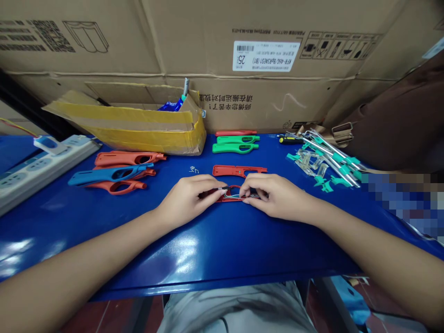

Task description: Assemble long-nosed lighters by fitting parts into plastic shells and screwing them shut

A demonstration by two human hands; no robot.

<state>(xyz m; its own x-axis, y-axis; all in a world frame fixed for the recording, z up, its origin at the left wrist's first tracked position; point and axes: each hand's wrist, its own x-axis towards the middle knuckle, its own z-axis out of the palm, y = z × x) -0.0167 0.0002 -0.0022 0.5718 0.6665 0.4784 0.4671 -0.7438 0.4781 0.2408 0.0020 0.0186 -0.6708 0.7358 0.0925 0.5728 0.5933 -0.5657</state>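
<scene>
A red lighter casing half (pixel 231 199) lies on the blue table between my hands, with thin pale wires in it. My left hand (pixel 189 200) pinches a small dark part at the casing's left end. At the right end, the fingers of my right hand (pixel 274 193) are closed at the casing and partly cover it; what they grip is hidden. Just behind lies another red casing half (pixel 229 171), its inner side up. Farther back rest green casings (pixel 236 147) and a red one (pixel 236 133).
Red and blue casings (pixel 97 175) lie at left, near a white power strip (pixel 41 171). A taped cardboard box (pixel 138 134) stands behind. Metal tubes and green parts (pixel 333 159) are heaped at right by a screwdriver (pixel 289 139). Tiny springs (pixel 194 169) lie mid-table. A large carton (pixel 215 27) backs the table.
</scene>
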